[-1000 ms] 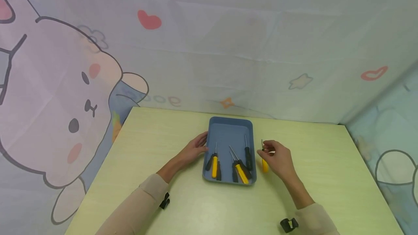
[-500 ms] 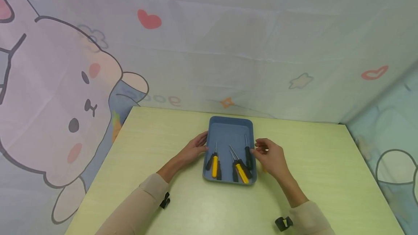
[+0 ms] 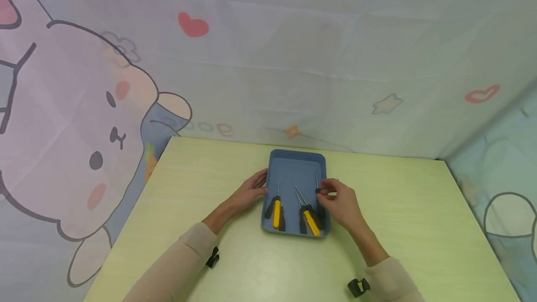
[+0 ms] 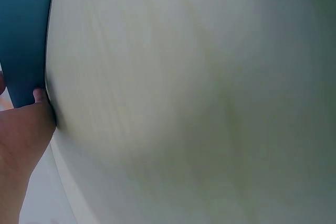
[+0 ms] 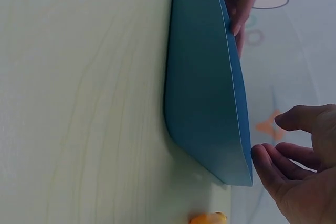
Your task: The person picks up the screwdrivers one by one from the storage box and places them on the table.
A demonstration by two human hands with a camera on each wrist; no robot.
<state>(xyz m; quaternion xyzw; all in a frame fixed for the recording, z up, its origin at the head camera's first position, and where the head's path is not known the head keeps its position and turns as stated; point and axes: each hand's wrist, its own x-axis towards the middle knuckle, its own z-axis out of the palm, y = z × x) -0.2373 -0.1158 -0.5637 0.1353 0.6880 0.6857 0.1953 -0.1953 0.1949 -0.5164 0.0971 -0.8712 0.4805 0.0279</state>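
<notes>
Tray (image 3: 298, 154) rim in L hand (image 3: 247, 194), R hand (image 3: 341, 204) w/ fingers apart, blk screwdriver (image 3: 317, 191) part hidden

"What do you have under everything?"

"You have a pale yellow-green table (image 3: 268, 269), its top streaked with faint wood grain in your wrist views."

"And what sits directly on it for you?"

"Your blue tray (image 3: 293, 169), about midway across, its long sides running away from you and its far end near the table's back edge. Your right wrist view also catches a yellow-orange object (image 5: 208, 219) near one tray corner, cut off by the frame."
</notes>
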